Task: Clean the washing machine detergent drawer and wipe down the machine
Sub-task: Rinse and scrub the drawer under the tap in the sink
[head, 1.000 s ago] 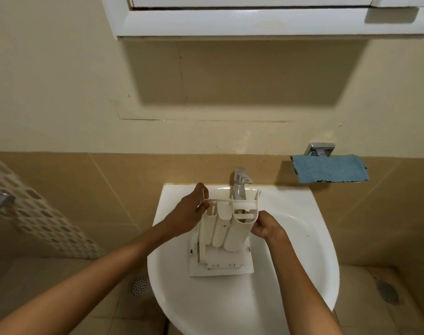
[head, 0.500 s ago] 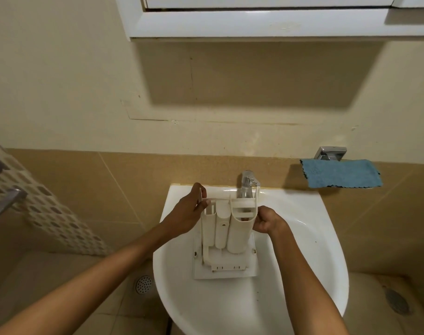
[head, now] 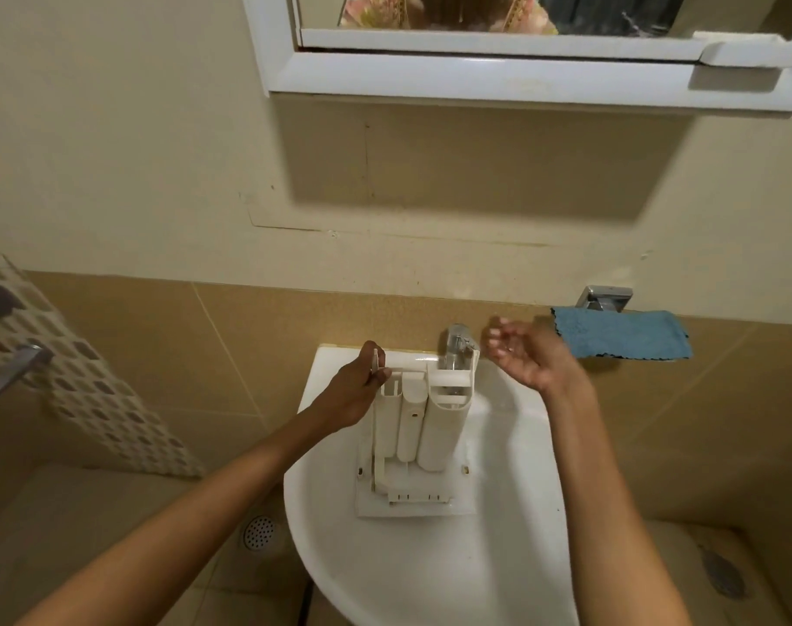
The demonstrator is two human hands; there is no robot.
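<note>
Clerk: Item one, detergent drawer [head: 423,426]. Where do you have it?

Checker: You have it standing on end in the white sink [head: 430,576], flat front panel down on the basin. Three long compartments run up side by side, the widest on the right. Its top end sits just in front of the chrome tap [head: 456,342].

Clerk: Item two, left hand [head: 355,390].

Checker: Your left hand is at the drawer's top left corner. Thumb and fingers are curled onto the thin rim there, pinching it.

Clerk: Item three, right hand [head: 527,359].

Checker: Your right hand is raised off the drawer, just right of the tap, palm turned toward you. The fingers are loosely bent and spread, grasping nothing. It is blurred at the fingertips.

Clerk: Item four, cloths.

Checker: One blue cloth [head: 624,340], draped on the tiled wall to the far right of the sink, under a chrome holder [head: 604,299]. Your right hand is near its left edge; whether they touch, you cannot tell.

Clerk: Item five, fixtures.

Checker: White mirror cabinet [head: 498,79] on the wall above. Round floor drain [head: 258,533] left of the sink. Patterned tile strip [head: 91,390] on the left wall, with a chrome handle [head: 10,377] beside it.
</note>
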